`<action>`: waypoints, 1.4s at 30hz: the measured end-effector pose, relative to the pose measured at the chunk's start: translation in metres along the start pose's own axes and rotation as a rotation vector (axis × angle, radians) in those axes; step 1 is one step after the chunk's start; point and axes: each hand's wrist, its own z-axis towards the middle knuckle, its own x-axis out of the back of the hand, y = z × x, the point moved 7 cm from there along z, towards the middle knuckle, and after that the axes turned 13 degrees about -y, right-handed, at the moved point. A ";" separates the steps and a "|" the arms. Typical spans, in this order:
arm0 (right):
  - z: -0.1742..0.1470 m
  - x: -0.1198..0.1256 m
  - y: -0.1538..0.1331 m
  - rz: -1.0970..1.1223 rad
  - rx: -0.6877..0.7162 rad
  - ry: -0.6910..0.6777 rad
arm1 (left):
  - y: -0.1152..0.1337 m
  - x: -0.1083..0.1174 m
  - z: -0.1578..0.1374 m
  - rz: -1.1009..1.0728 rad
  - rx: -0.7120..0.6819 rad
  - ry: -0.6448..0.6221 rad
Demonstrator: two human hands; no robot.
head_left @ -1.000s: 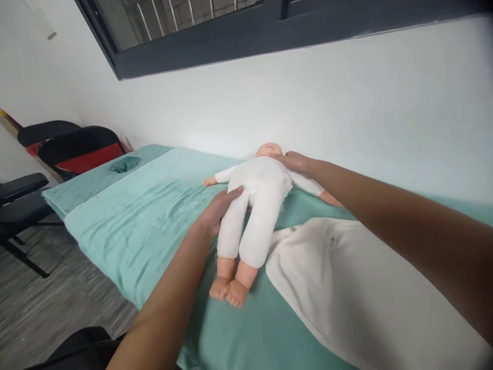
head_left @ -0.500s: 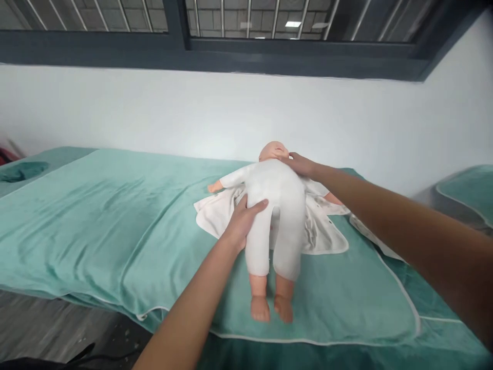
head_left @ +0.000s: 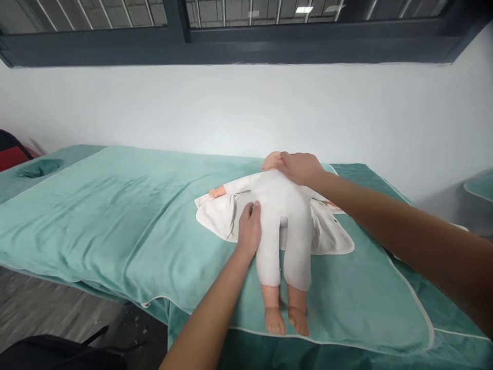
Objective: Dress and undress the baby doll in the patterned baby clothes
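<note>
A baby doll (head_left: 285, 200) with a white cloth body and bare plastic hands and feet lies on its back on the bed, feet toward me. Beneath it a white baby garment (head_left: 333, 234) is spread out to both sides. My left hand (head_left: 249, 226) is closed against the doll's hip on the left, thumb up; its other fingers are partly hidden. Over the neck and lower face my right hand (head_left: 302, 167) grips the doll, covering much of its head (head_left: 270, 160). The doll's right-hand-side arm is mostly hidden by my forearm.
Green cloth (head_left: 127, 205) covers the long bed, which has a round hole (head_left: 40, 168) at its left end. A white wall (head_left: 231, 108) and dark window frame (head_left: 308, 46) rise behind. A red and black object (head_left: 11, 151) stands far left; grey floor (head_left: 46, 303) shows lower left.
The doll has come down flatter onto the garment. My left hand has shifted from its thigh to the hip side, its thumb off the leg. My right hand has moved further over the head and neck.
</note>
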 end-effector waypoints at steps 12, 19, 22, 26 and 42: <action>0.040 -0.056 -0.161 -0.148 0.472 -0.235 | 0.005 0.025 0.041 0.835 -0.158 0.023; 0.031 -0.031 -0.125 0.166 0.469 -0.091 | 0.008 0.062 0.060 1.256 -0.131 0.189; 0.023 -0.030 -0.118 0.210 0.508 -0.070 | 0.004 0.089 0.067 1.128 -0.061 0.301; 0.016 -0.035 -0.122 0.128 0.510 -0.102 | 0.002 0.110 0.068 0.798 -0.134 0.361; 0.013 -0.039 -0.132 -0.116 0.428 -0.129 | -0.009 0.131 0.059 0.127 -0.158 0.485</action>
